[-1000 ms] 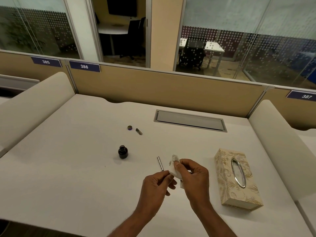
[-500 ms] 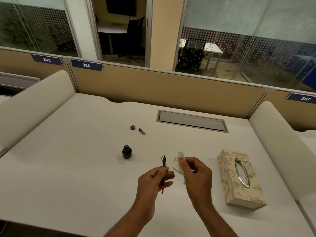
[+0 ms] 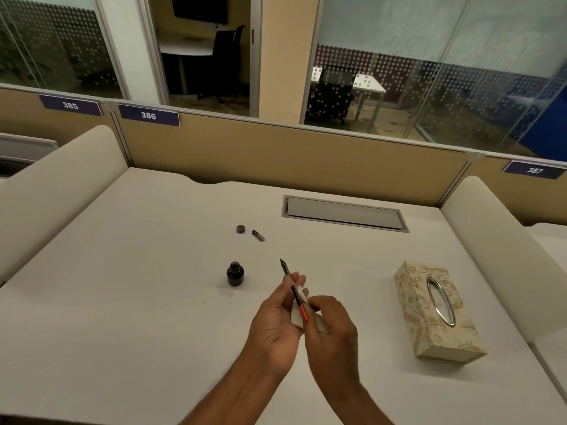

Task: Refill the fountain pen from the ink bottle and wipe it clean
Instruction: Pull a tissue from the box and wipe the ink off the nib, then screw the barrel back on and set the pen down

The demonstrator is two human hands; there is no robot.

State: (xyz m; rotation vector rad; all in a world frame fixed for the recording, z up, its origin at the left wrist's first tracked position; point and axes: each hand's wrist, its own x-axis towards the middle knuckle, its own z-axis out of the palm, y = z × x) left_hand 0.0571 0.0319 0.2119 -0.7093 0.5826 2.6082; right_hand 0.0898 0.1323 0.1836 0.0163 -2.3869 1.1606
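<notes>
Moved in, right hand [image 3: 333, 329], fingers curled on tissue [image 3: 297, 321], meets red rear end of fountain pen [image 3: 296, 296], pinched nib-away by left hand [image 3: 276, 317], right of ink bottle [image 3: 235, 273].

Matt, smooth off-white desk top [image 3: 122, 302]; dark glossy glass ink bottle [image 3: 235, 274]; fountain pen [image 3: 295, 293] with dark body and glossy red-orange end; soft, crumpled white paper tissue [image 3: 296, 321]; matt patterned card tissue box [image 3: 414, 320] with polished metal oval ring [image 3: 441, 302]; dull grey metal cable hatch [image 3: 343, 213]; matt beige partition [image 3: 276, 154].
</notes>
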